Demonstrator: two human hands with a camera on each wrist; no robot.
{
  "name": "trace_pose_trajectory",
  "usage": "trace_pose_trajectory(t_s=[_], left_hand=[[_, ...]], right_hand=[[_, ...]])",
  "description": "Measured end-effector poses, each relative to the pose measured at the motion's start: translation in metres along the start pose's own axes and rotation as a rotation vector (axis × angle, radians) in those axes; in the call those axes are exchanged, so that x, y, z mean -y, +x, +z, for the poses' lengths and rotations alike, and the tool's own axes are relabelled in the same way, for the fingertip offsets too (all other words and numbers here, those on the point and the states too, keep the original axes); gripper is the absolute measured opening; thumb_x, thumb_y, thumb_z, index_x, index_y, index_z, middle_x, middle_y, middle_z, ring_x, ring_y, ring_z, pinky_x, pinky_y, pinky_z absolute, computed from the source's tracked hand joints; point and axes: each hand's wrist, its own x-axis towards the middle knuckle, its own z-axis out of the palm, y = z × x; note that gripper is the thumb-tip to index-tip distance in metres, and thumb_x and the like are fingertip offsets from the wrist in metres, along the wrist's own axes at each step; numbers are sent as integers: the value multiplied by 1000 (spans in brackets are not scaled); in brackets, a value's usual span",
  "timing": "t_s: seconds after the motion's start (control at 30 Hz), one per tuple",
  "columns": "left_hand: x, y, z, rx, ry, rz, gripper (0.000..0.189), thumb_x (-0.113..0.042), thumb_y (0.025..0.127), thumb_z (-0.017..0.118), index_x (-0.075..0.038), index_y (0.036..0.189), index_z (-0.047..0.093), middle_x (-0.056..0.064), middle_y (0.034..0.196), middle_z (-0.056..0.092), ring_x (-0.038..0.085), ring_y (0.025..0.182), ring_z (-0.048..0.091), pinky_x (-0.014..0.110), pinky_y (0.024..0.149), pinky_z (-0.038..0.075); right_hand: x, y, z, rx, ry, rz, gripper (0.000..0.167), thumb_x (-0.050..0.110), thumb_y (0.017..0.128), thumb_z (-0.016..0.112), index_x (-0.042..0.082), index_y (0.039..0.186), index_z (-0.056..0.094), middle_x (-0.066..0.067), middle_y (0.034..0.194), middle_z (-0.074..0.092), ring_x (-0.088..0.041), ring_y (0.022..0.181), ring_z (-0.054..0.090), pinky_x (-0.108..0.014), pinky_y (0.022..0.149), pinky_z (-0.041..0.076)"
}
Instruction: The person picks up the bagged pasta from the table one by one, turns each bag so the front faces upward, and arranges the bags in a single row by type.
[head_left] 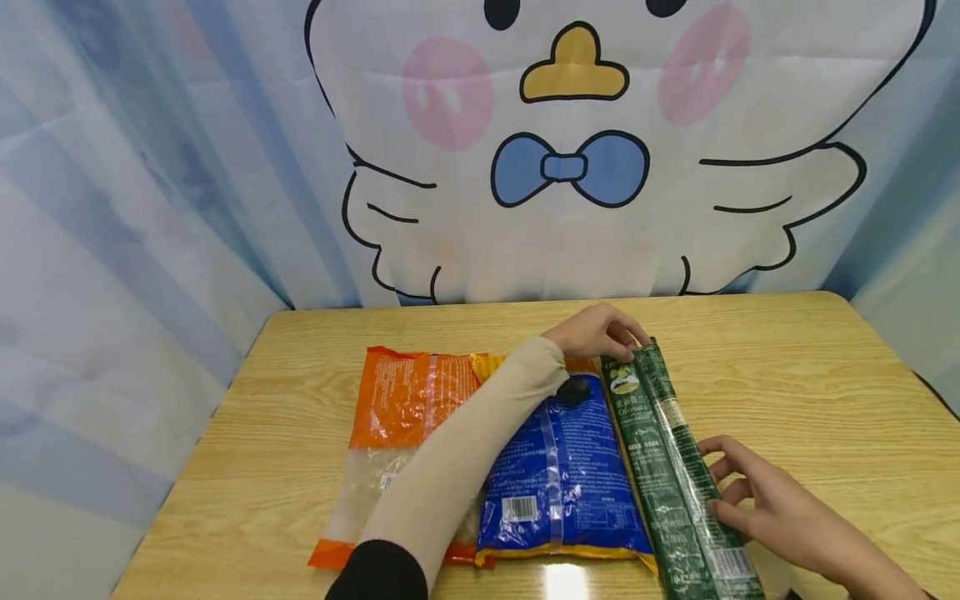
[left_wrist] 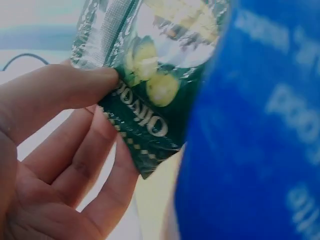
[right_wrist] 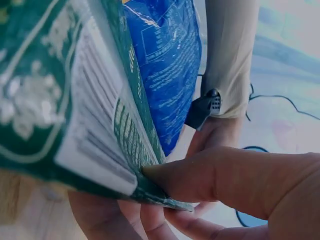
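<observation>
A long green plastic packet (head_left: 652, 467), printed with olives and pale lettering, lies slanted along the right side of a blue bag (head_left: 592, 467). My left hand (head_left: 597, 332) reaches across the blue bag and pinches the far end of the packet (left_wrist: 150, 107) between thumb and fingers. At the packet's right edge, nearer me, is my right hand (head_left: 772, 504). In the right wrist view, its thumb (right_wrist: 185, 175) presses on the packet beside the barcode, with fingers curled underneath. The packet's near end runs out of the head view.
An orange and clear bag (head_left: 397, 400) lies left of the blue bag, partly hidden behind my left sleeve (head_left: 457, 450). All rest on a wooden table (head_left: 825, 375). Behind its far edge hangs a cloth (head_left: 570, 242) with a cartoon figure.
</observation>
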Motion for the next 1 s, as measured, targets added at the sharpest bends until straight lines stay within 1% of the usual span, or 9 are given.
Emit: trace_pose_trajectory(t_s=[0.1, 0.23, 0.33, 0.5, 0.63, 0.8, 0.87, 0.93, 1.0], left_hand=[[-6, -3, -1, -33, -7, 4, 28, -2, 95, 65, -7, 121, 70, 6, 117, 70, 3, 95, 64, 13, 80, 52], [-16, -8, -4, -70, -5, 7, 27, -1, 95, 63, -8, 121, 70, 6, 116, 69, 4, 95, 63, 13, 79, 53], [-22, -12, -7, -77, 7, 11, 27, -2, 96, 63, -8, 121, 71, 6, 119, 69, 5, 97, 64, 13, 80, 52], [-28, -16, -14, -67, 17, 15, 26, -2, 95, 63, -9, 119, 72, 7, 122, 68, 7, 100, 65, 14, 80, 53], [-35, -19, -20, -63, 32, 12, 25, -3, 93, 66, -9, 117, 74, 7, 120, 70, 6, 99, 66, 14, 79, 53], [-48, -25, -25, -96, 87, -16, 24, -3, 91, 68, -11, 112, 77, 5, 114, 73, 5, 95, 67, 14, 74, 54], [-54, -28, -26, -107, 100, -29, 24, -2, 91, 68, -12, 111, 77, 4, 113, 74, 6, 96, 67, 14, 73, 54], [-59, -31, -27, -113, 117, -37, 24, -2, 91, 69, -12, 111, 77, 3, 112, 74, 6, 96, 68, 13, 73, 54], [-64, -34, -30, -117, 131, -41, 24, -1, 90, 69, -12, 111, 77, 3, 112, 74, 7, 97, 68, 13, 73, 53]], right_hand=[[1, -1, -1, -15, -27, -5, 59, 4, 96, 61, -9, 143, 28, -21, 113, 52, -8, 81, 61, -32, 60, 54], [2, -2, -3, -22, -27, -19, 58, 3, 96, 59, -9, 143, 27, -21, 114, 51, -8, 81, 61, -31, 61, 54], [3, -3, -5, -20, -12, -20, 57, 2, 97, 58, -9, 143, 26, -22, 114, 50, -8, 82, 61, -32, 60, 55], [4, -5, -7, -25, -21, -11, 56, 3, 97, 58, -9, 142, 27, -22, 114, 50, -8, 82, 61, -31, 61, 54], [6, -5, -6, -38, -37, 3, 56, 3, 97, 59, -7, 142, 27, -21, 114, 50, -9, 82, 60, -31, 61, 54], [10, -6, -2, -78, -104, 18, 59, 2, 96, 60, -5, 144, 27, -24, 120, 50, -8, 82, 59, -30, 62, 53], [11, -6, 0, -97, -137, 23, 61, 4, 96, 61, -4, 145, 25, -25, 123, 49, -10, 83, 58, -29, 62, 53], [15, -6, 2, -118, -171, 36, 63, 10, 98, 62, -3, 146, 24, -25, 123, 50, -13, 86, 59, -29, 63, 53], [21, -4, 6, -151, -198, 51, 67, 19, 98, 64, -1, 147, 24, -26, 125, 50, -19, 91, 60, -31, 64, 54]])
